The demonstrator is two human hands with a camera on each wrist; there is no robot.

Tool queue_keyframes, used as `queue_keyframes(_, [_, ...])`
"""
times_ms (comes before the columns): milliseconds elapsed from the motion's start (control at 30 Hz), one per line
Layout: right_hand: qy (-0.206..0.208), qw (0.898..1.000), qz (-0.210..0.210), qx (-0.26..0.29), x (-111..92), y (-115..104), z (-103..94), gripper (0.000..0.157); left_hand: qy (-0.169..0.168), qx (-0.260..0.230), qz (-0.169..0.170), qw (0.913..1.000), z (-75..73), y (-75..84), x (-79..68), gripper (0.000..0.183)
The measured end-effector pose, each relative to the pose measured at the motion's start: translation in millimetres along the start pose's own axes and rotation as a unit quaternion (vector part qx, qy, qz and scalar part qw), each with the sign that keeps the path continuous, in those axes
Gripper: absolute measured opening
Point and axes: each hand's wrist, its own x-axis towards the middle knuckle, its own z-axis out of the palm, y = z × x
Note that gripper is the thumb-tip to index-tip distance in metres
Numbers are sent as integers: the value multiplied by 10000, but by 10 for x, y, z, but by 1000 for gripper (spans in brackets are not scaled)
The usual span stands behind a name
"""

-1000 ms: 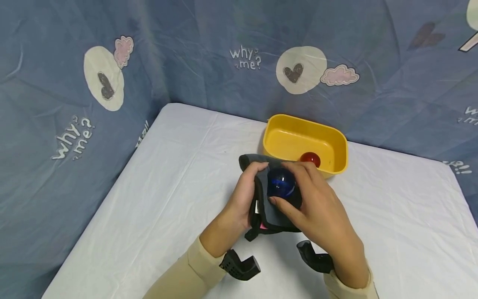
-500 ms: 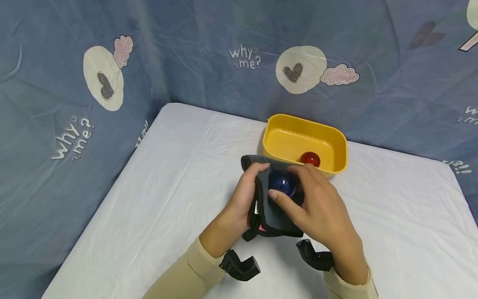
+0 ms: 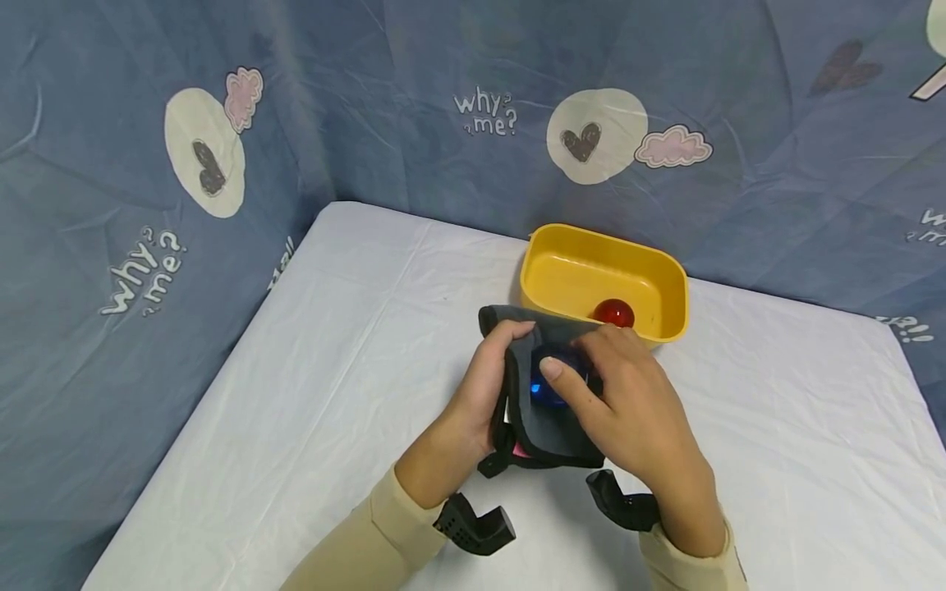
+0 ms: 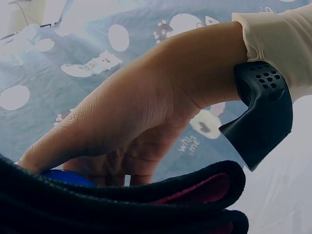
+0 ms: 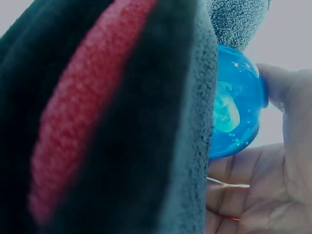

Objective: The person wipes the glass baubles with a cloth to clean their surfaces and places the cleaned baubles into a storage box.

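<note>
My left hand [image 3: 480, 394] holds a folded grey cloth [image 3: 562, 433] with black edging, its thumb lying over the top fold. Between the folds a pink inner side [image 5: 87, 107] shows in the right wrist view. A shiny blue glass ball [image 3: 545, 394] sits against the grey face of the cloth. My right hand [image 3: 636, 402] grips this ball, thumb across its upper part and fingers around the far side. In the right wrist view the ball looks clear, with bubbles and a pale swirl inside. The left wrist view shows the right hand above the dark cloth edge [image 4: 214, 180].
Behind the cloth stands a yellow plastic tub [image 3: 584, 234] with a red ball [image 3: 613, 313] in its near side. White fabric [image 3: 355, 345] covers the table. A blue patterned curtain [image 3: 414, 164] hangs along the back and left.
My right thumb has slid from the ball's near edge up over its top. The blue ball sits slightly lower on the cloth. The left hand stays almost in place.
</note>
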Motion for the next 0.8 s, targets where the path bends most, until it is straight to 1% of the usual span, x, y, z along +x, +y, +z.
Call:
queue_keyframes(167, [-6,9998,12,221,2,-17,-3,48,-27,-162,167,9997,-4,12,5,56])
queue_keyframes(300, [-124,9990,-150,402,-14,-37,-22,63,63,-171,306,9994,-8,15,12,56])
queue_keyframes(367, [-135,9987,-263,426,-21,-45,-26,71,98,-157,312,9993,-9,13,17,57])
queue_keyframes(467, [-101,9980,-412,459,-17,-54,-17,77,137,-171,296,9993,-7,9,23,58])
queue_keyframes(600, [-83,9977,-424,516,-8,-62,-2,78,187,-216,282,9992,-6,3,30,58])
queue_keyframes(800, [25,9980,-169,610,-10,-65,1,75,219,-248,235,9992,-4,5,22,61])
